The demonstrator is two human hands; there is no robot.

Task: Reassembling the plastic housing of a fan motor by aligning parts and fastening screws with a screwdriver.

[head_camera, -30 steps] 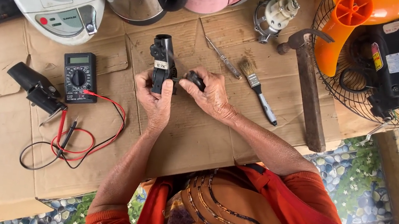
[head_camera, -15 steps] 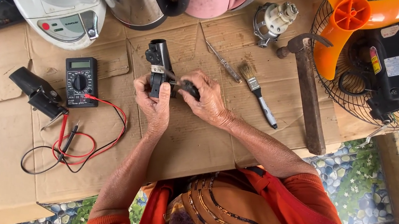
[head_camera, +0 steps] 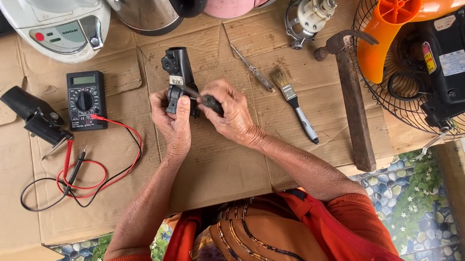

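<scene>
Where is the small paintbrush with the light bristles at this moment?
In the head view, the small paintbrush lies on the brown cardboard sheet, right of centre, between the thin metal screwdriver and the wooden-handled hammer.

Orange-red short sleeves, brown patterned front, bare forearms.

A black plastic appliance part, long and roughly tubular with a round open end pointing away from the person, is held above the brown cardboard sheet near its middle. A small pale label sits on its upper face. Its lower end is clasped in the left hand. A screwdriver with a dark rounded handle lies crosswise in the right hand, its thin metal shaft reaching left to touch the part just below the label.
</scene>
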